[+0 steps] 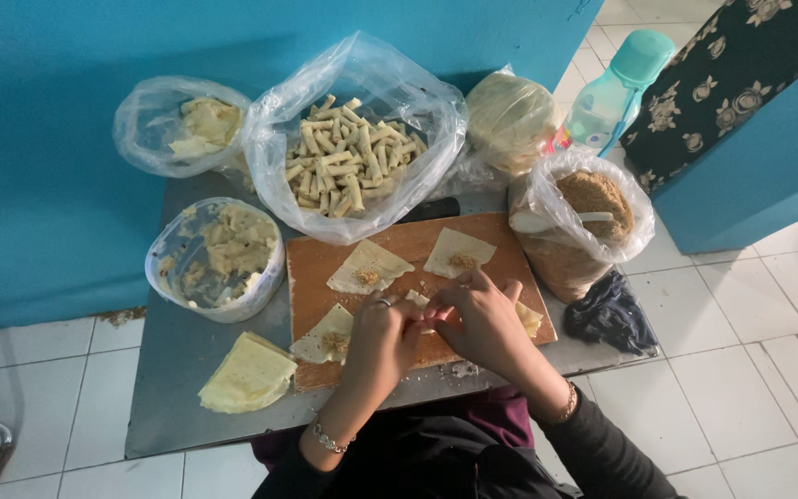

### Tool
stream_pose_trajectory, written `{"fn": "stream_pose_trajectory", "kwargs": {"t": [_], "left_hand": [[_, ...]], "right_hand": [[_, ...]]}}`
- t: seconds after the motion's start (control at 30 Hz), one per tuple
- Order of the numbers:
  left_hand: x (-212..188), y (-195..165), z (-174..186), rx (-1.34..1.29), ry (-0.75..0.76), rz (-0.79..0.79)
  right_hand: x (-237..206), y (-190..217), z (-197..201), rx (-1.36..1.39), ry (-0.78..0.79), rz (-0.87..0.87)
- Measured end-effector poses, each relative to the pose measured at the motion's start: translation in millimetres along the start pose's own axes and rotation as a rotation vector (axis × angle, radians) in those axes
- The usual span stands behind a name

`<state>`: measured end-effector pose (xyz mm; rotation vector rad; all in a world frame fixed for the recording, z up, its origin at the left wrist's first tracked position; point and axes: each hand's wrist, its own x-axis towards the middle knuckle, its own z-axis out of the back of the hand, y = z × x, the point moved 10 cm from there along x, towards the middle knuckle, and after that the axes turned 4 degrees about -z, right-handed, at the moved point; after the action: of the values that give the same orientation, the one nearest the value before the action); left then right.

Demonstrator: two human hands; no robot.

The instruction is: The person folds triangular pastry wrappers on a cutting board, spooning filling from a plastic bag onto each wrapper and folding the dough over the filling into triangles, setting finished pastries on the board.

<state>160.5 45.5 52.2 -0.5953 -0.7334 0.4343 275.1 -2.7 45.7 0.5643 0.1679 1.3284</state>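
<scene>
both hands meet over the near middle of the brown wooden cutting board (307, 268). left hand (379, 337), a ring on one finger and a bracelet at the wrist, has its fingers curled narrow onto a pale triangular pastry wrapper (420, 302); right hand (482, 319) pinches the same wrapper from the other side, so the piece lies pressed between the two sets of fingertips and is mostly hidden under them.

just left of the hands on the board lies a wrapper with a spot of brown filling (327, 338). off the board's near left corner, on the grey metal table (177, 388), sits a stack of plain yellowish wrappers (248, 374). on the board's right edge, partly behind the right hand, a further wrapper (529, 320) shows. beyond the hands, on the far half of the board, two more filled wrappers lie open, one left (368, 268), one right (458, 252).

left of the board stands a round clear plastic tub smeared with pale paste (217, 258). right of the board a clear bag of brown crumbly filling (584, 222) holds a white spoon, with a dark crumpled cloth (610, 314) near it. behind the board a large clear plastic bag of small rolled pastry sticks (351, 152) stands open, a smaller bag of wrapper scraps (182, 125) to its left, a tied bag of wrappers (510, 115) to its right, and a teal-capped bottle (616, 83) farthest back.
</scene>
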Motion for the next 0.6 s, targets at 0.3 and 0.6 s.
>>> {"fn": "stream_pose_trajectory", "kwargs": {"t": [0.3,0.6], "left_hand": [[-12.3,-8.5,1.9,0.257,-0.012,-0.055],[-30.8,-4.8,-3.2,0.384,-0.081,-0.19]], "right_hand": [[-1.8,1.2,4.2,-0.058,-0.079,0.006],[-33.1,21.1,21.5,-0.077,-0.308,0.149]]}}
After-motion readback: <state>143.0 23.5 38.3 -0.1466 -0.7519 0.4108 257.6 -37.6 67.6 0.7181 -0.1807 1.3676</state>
